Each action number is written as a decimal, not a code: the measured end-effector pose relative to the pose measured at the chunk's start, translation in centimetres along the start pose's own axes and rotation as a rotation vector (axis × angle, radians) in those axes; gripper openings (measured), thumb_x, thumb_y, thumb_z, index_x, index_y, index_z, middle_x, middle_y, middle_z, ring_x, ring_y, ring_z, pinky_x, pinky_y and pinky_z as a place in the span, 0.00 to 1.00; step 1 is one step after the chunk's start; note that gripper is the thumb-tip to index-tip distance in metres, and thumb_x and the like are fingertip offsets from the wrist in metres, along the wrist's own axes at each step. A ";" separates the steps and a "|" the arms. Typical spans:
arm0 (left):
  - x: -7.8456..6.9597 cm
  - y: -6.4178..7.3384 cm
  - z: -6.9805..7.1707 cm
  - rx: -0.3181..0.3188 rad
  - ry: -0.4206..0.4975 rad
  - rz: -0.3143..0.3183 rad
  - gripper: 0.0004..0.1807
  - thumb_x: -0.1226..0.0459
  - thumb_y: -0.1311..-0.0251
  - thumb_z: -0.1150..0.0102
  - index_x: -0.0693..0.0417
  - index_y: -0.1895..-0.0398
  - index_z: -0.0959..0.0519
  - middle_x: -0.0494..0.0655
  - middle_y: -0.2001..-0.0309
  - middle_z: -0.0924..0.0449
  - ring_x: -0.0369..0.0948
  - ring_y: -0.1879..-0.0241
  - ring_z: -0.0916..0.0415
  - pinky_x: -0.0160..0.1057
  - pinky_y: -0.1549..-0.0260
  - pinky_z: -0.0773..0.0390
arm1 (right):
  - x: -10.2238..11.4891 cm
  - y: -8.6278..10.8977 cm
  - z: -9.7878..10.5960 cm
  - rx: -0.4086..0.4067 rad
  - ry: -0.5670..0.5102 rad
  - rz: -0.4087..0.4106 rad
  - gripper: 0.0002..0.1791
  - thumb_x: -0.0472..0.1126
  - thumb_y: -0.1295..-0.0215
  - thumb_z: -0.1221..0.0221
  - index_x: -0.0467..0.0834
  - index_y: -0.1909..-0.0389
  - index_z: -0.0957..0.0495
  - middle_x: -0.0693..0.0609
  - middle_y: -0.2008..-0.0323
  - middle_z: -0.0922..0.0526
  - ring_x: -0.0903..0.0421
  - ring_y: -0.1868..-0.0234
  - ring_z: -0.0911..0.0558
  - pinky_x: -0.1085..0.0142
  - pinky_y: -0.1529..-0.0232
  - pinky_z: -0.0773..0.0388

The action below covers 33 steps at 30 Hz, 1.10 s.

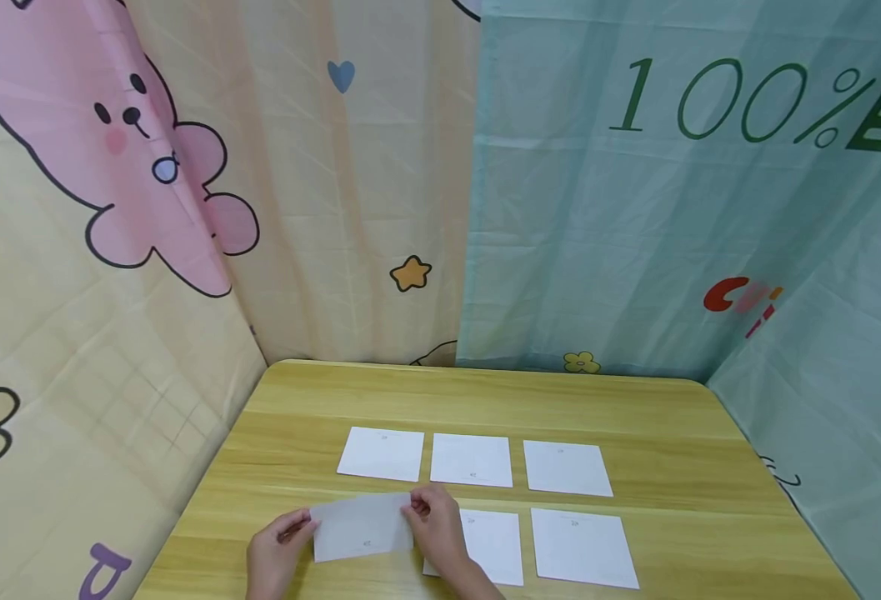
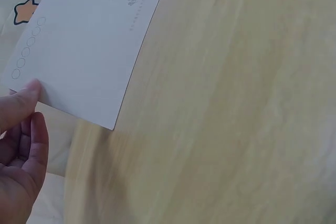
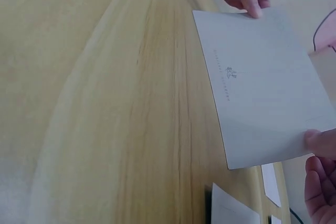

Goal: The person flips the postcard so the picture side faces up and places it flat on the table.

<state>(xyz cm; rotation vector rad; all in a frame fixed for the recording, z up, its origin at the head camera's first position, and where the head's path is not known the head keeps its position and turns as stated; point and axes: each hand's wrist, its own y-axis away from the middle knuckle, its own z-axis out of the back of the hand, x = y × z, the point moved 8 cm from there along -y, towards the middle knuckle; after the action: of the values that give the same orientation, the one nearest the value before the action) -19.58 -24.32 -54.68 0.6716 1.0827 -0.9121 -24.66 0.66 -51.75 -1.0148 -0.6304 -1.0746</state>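
A white postcard point(image 1: 363, 529) is held up above the front left of the table between two hands. My left hand point(image 1: 277, 550) pinches its left edge with thumb and fingers. The right hand point(image 1: 440, 533) pinches the opposite edge near the upper corner. In the left wrist view, small printed circles run along one side of the postcard point(image 2: 84, 51), the left thumb lying on its corner. In the right wrist view, a small printed drawing and a line of tiny text show on the postcard point(image 3: 262, 82), with my right hand point(image 3: 321, 177) at its lower right.
Three white cards lie in a row farther back: left card point(image 1: 382, 454), middle card point(image 1: 472, 461), right card point(image 1: 568, 468). Nearer are another card point(image 1: 496, 546), partly behind the right forearm, and a card point(image 1: 584, 548) to its right. Printed curtains point(image 1: 365, 183) surround the wooden table point(image 1: 485, 396).
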 end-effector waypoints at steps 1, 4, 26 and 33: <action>-0.1 0.1 0.1 -0.009 -0.010 -0.020 0.13 0.73 0.51 0.36 0.71 0.61 0.21 0.58 0.65 0.19 0.28 0.72 0.25 0.25 0.70 0.25 | 0.1 0.1 0.0 0.000 0.005 0.019 0.07 0.29 0.53 0.33 0.38 0.76 0.23 0.57 0.75 0.27 0.64 0.74 0.27 0.73 0.74 0.26; -0.6 0.4 0.2 -0.043 -0.037 -0.086 0.12 0.74 0.53 0.34 0.70 0.63 0.20 0.58 0.66 0.19 0.30 0.72 0.25 0.25 0.71 0.25 | 0.4 0.3 0.1 -0.012 0.026 0.072 0.07 0.28 0.54 0.33 0.38 0.76 0.23 0.57 0.75 0.28 0.64 0.74 0.27 0.73 0.74 0.26; -3.5 2.8 0.7 -0.294 -0.247 -0.594 0.14 0.79 0.70 0.28 0.63 0.75 0.19 0.44 0.76 0.22 0.30 0.77 0.28 0.19 0.76 0.30 | 1.0 1.3 0.4 -0.001 0.132 0.129 0.05 0.30 0.50 0.34 0.38 0.76 0.22 0.58 0.76 0.27 0.67 0.75 0.29 0.75 0.75 0.28; -4.0 2.9 1.0 -0.304 -0.198 -0.607 0.14 0.80 0.70 0.29 0.64 0.76 0.19 0.45 0.76 0.22 0.31 0.77 0.28 0.19 0.75 0.29 | 1.4 1.2 0.6 -0.009 0.103 0.147 0.05 0.30 0.49 0.35 0.38 0.75 0.22 0.57 0.75 0.26 0.66 0.74 0.27 0.74 0.74 0.27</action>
<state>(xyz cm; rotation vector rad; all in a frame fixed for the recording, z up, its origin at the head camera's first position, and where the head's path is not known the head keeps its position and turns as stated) -17.36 -22.61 -50.54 -0.0146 1.2333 -1.2631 -22.98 0.74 -50.75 -0.9916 -0.4608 -0.9937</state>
